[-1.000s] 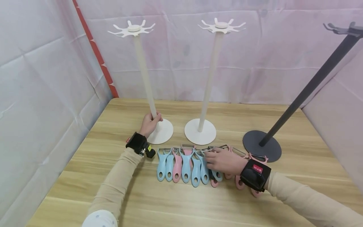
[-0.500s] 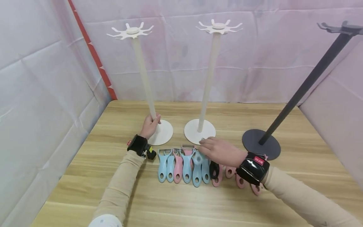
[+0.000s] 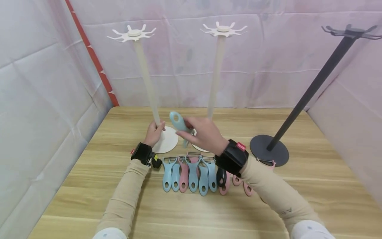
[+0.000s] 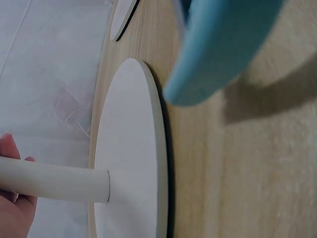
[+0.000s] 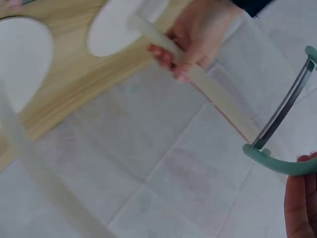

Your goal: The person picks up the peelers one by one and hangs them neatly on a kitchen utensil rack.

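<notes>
The blue peeler was pinched in your right hand, lifted above the wooden table toward its far edge. Your left hand gripped the white stand's pole. Remaining peelers lay near the table's middle; pale sheeting walled the room.

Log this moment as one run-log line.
left hand: grips pole of left white stand | right hand: holds blue peeler raised above table | row of peelers: lying on table

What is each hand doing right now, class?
Left hand: grips the white stand's pole.
Right hand: holds a blue peeler lifted above the table.
</notes>
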